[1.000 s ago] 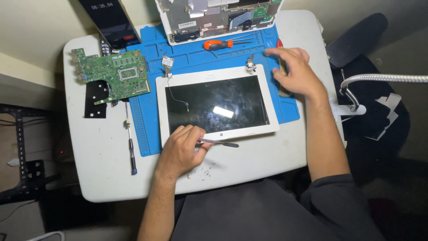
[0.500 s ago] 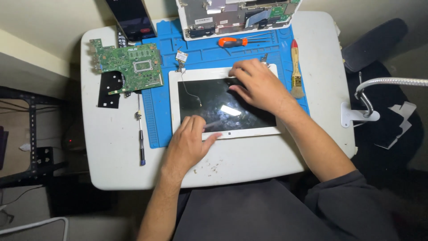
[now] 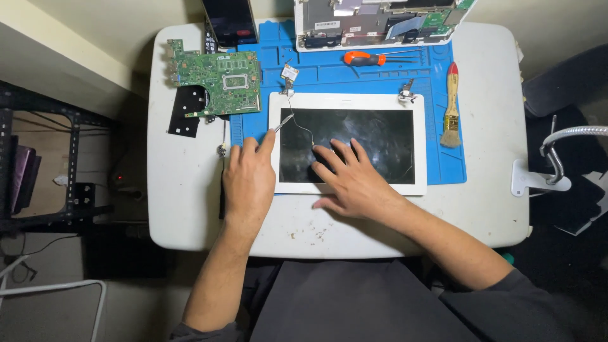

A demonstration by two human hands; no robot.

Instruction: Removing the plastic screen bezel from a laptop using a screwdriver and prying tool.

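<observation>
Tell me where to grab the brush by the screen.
Grip the brush by its wooden handle, probably near the red upper end, coming from the right. It lies flat and roughly upright in the view, bristles toward the person, on the blue mat. The screen panel crowds its left side; the right side is open table.
</observation>
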